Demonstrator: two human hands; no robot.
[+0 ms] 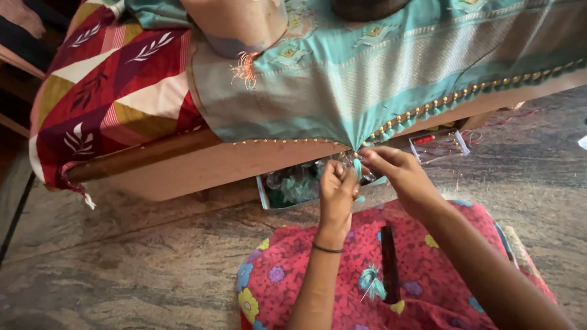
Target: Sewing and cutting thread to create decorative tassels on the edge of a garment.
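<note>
A teal cloth [379, 67] with a beaded, tasselled edge hangs over the side of a wooden bed [202, 165]. My left hand [337, 189] is closed in a fist around teal threads just below the cloth's lowest point. My right hand [394, 174] pinches the same tassel of threads [356, 164] from the right, fingertips touching the left hand. Both hands meet at the cloth's edge, above my lap in red flowered fabric [403, 269].
A dark comb [389, 263] and a teal thread tuft [370, 281] lie on my lap. A box of teal bits [293, 183] sits under the bed, a clear plastic case [439, 145] to its right. A red patterned sheet [110, 91] covers the bed's left. Stone floor all around.
</note>
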